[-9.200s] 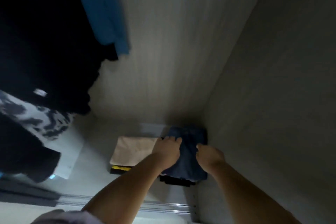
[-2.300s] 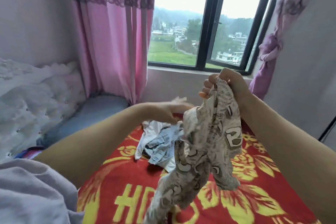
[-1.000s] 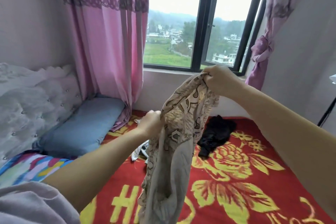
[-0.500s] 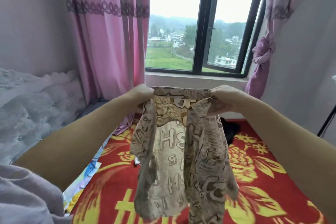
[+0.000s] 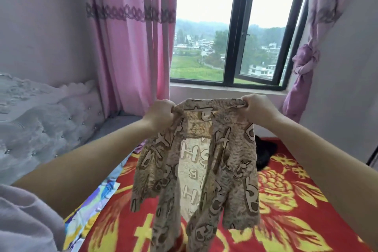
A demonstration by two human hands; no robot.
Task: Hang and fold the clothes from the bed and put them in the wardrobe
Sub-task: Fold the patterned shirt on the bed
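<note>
A beige patterned garment [image 5: 196, 170] with brown letter shapes hangs spread in front of me above the bed. My left hand [image 5: 160, 115] grips its top left corner and my right hand [image 5: 256, 108] grips its top right corner, so the top edge is stretched between them. Its lower part dangles down to the red and yellow flowered blanket [image 5: 286, 200]. A black garment [image 5: 264, 153] lies crumpled on the blanket behind the held one, partly hidden by it.
A white tufted headboard [image 5: 41, 125] stands at the left with a grey pillow [image 5: 116, 125] beside it. Pink curtains [image 5: 133, 37] frame a dark-framed window [image 5: 231, 47] ahead. A grey wall [image 5: 347, 88] runs along the right. A colourful sheet [image 5: 96, 204] shows at the bed's left edge.
The garment hung bunched from my right hand a second ago; my left hand took the other corner, and both now hold it spread wide, slightly lower and wider than half a second ago.
</note>
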